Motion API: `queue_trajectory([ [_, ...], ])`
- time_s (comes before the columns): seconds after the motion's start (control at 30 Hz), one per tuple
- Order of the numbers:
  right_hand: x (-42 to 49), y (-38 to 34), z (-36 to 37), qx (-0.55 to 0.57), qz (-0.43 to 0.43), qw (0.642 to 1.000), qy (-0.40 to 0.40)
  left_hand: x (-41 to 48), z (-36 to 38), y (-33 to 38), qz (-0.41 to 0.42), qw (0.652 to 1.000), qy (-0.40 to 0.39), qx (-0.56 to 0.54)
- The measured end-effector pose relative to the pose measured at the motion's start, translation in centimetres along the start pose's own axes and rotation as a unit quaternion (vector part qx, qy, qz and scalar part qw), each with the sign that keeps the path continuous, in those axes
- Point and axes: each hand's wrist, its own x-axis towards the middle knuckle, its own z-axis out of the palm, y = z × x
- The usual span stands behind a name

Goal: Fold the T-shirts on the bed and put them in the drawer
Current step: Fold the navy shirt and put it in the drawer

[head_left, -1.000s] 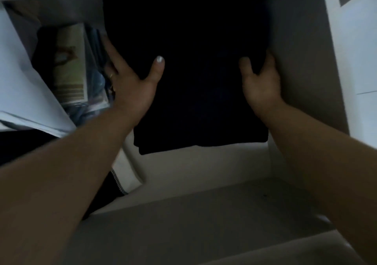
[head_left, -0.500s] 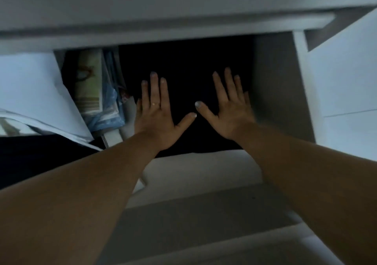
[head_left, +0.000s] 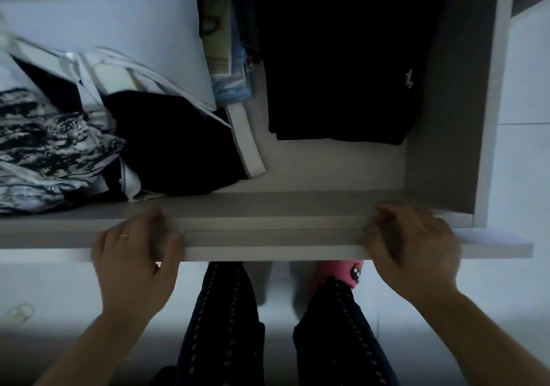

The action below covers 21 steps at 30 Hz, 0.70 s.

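A folded black T-shirt [head_left: 342, 82] with a small white horse logo lies flat in the right half of the open drawer [head_left: 268, 238]. My left hand [head_left: 134, 254] grips the drawer's front edge left of centre, fingers curled over the top. My right hand [head_left: 410, 245] grips the same edge further right, fingers curled over it too. Both hands are off the shirt.
Loose dark and patterned clothes [head_left: 59, 147] with a white waistband [head_left: 244, 141] fill the drawer's left half. Flat packets [head_left: 226, 52] stand beside the shirt. Below the drawer front are my legs in dark trousers [head_left: 223, 320] and a pink slipper [head_left: 342, 272] on a pale floor.
Both hands left the black shirt, pulled back out of the drawer and took hold of its front edge. The view pulled back, so more of the drawer shows.
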Motion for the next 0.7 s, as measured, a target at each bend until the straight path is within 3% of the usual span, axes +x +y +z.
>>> queue_trajectory([
  [0.13, 0.5, 0.2, 1.2, -0.05, -0.026, 0.994, 0.089, 0.3, 1.7, 0.9, -0.043, 0.99, 0.118, 0.057],
  [0.3, 3.3, 0.3, 0.9, -0.05, -0.033, 0.993, 0.105, 2.9, 1.8, 1.2, -0.016, 0.977, 0.2, 0.077],
  [0.5, 9.0, -0.5, 0.1, -0.05, -0.01, 0.989, 0.142, 8.7, 0.6, 2.6, -0.025, 0.966, 0.257, 0.021],
  [0.7, 12.8, -2.3, 0.6, -0.022, 0.059, 0.964, 0.259, 13.5, -0.7, 4.8, -0.011, 0.951, 0.302, -0.061],
])
